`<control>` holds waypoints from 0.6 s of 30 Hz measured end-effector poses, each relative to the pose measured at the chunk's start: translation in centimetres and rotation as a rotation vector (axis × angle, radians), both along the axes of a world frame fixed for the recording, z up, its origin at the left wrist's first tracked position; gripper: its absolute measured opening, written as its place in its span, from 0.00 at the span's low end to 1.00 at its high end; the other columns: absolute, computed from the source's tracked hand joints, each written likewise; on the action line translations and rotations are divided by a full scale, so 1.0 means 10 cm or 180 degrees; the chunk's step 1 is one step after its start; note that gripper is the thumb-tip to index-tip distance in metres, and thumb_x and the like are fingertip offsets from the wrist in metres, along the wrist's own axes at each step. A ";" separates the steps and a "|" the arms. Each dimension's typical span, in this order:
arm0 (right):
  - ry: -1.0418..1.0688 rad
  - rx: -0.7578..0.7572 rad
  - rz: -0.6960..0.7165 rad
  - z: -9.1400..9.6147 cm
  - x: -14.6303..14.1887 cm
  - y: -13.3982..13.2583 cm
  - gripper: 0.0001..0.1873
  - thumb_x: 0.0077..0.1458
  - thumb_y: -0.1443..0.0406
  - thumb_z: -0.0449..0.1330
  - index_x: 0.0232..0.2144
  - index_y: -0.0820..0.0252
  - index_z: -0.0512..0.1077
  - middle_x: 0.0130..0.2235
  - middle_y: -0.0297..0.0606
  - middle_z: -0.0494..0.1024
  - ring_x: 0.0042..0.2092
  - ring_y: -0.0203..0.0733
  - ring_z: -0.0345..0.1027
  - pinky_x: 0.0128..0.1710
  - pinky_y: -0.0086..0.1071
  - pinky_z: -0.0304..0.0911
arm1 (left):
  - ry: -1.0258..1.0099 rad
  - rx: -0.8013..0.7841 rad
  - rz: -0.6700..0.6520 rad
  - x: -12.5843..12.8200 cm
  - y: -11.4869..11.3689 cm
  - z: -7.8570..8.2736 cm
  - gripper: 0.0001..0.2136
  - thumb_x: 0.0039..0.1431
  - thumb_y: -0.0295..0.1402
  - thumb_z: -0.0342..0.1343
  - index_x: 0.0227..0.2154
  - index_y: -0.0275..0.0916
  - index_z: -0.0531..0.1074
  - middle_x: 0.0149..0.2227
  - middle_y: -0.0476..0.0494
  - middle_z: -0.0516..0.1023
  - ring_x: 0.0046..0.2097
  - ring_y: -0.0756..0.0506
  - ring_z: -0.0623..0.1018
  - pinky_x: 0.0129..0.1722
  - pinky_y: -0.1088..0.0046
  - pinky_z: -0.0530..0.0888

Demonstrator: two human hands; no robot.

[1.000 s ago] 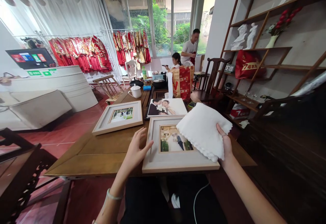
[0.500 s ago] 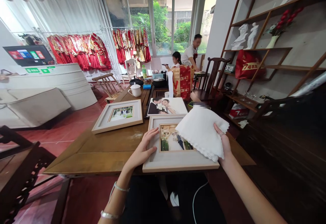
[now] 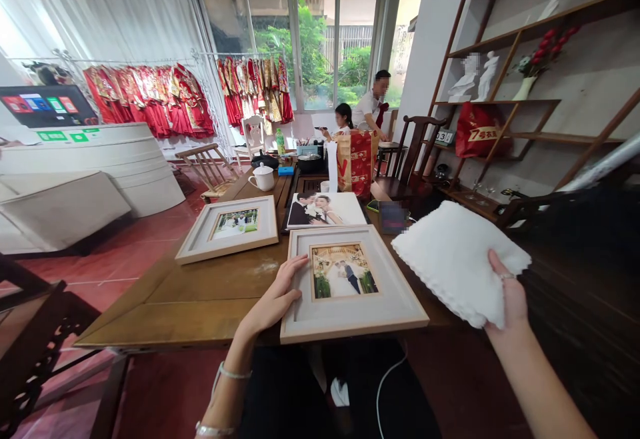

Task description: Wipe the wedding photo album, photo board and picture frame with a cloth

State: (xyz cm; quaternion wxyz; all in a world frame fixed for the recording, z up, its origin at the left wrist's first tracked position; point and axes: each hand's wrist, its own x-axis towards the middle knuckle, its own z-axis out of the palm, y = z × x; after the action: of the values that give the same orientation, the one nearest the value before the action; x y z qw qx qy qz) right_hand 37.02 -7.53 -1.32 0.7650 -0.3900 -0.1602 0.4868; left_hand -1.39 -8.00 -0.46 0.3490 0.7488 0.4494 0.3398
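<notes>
A light wooden picture frame (image 3: pixel 350 312) with a wedding photo lies at the near edge of the wooden table (image 3: pixel 200 299). My left hand (image 3: pixel 274 299) rests on the frame's left border, fingers stretched flat. My right hand (image 3: pixel 509 299) grips a folded white cloth (image 3: pixel 457 259), held in the air to the right of the frame and off the table's edge. The whole photo shows uncovered.
A second framed photo (image 3: pixel 227 227) lies to the left, a photo book (image 3: pixel 325 210) behind. Further back stand a white teapot (image 3: pixel 263 178), a red bag (image 3: pixel 357 159) and dishes. Two people are at the far end. Shelves (image 3: pixel 500 102) line the right wall; chairs flank the table.
My right hand has carried the white cloth off the frame to the right, uncovering the photo. My left hand moved from the table onto the frame's left border.
</notes>
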 end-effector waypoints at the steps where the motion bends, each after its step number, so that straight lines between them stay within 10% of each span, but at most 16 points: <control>1: 0.0003 -0.0141 0.0116 -0.03 0.04 -0.05 0.13 0.53 0.59 0.58 0.42 0.53 0.74 0.42 0.37 0.80 0.48 0.49 0.72 0.52 0.45 0.66 | -0.0026 -0.0017 0.0005 0.00 -0.01 0.01 0.31 0.47 0.21 0.45 0.58 0.42 0.59 0.64 0.46 0.56 0.66 0.43 0.50 0.66 0.59 0.46; 6: -0.0058 -0.0379 0.1107 -0.17 -0.09 -0.19 0.14 0.55 0.59 0.55 0.37 0.61 0.75 0.37 0.44 0.81 0.48 0.51 0.72 0.51 0.47 0.66 | -0.0149 0.0015 0.0025 0.01 -0.04 -0.02 0.30 0.47 0.21 0.45 0.57 0.42 0.60 0.63 0.47 0.56 0.66 0.43 0.49 0.66 0.59 0.44; 9: -0.0249 0.0014 0.0650 -0.03 -0.23 -0.14 0.12 0.53 0.59 0.58 0.37 0.57 0.75 0.39 0.41 0.81 0.49 0.52 0.71 0.51 0.49 0.65 | -0.0128 0.0041 0.0054 0.00 -0.03 -0.06 0.30 0.49 0.21 0.45 0.58 0.43 0.59 0.63 0.47 0.56 0.66 0.43 0.50 0.66 0.58 0.44; 14: -0.2399 0.1235 -0.0698 0.43 -0.28 0.17 0.18 0.46 0.65 0.61 0.43 0.51 0.73 0.49 0.32 0.76 0.55 0.48 0.65 0.57 0.43 0.58 | -0.0108 0.0139 0.0152 0.00 -0.03 -0.11 0.26 0.55 0.25 0.46 0.59 0.44 0.58 0.63 0.46 0.56 0.66 0.42 0.51 0.66 0.57 0.46; 18: -0.4778 0.1491 0.0383 0.50 -0.53 0.48 0.30 0.40 0.76 0.56 0.48 0.55 0.72 0.55 0.36 0.70 0.60 0.50 0.56 0.62 0.49 0.44 | -0.0105 0.0195 0.0091 0.00 -0.04 -0.10 0.25 0.58 0.29 0.48 0.60 0.45 0.56 0.64 0.45 0.56 0.66 0.41 0.51 0.66 0.57 0.46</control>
State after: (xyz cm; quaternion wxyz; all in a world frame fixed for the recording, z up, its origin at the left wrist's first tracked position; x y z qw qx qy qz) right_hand 31.70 -2.73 3.64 0.4870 -0.4337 -0.7531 0.0875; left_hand -1.36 -8.40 -1.43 0.3284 0.7469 0.4437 0.3707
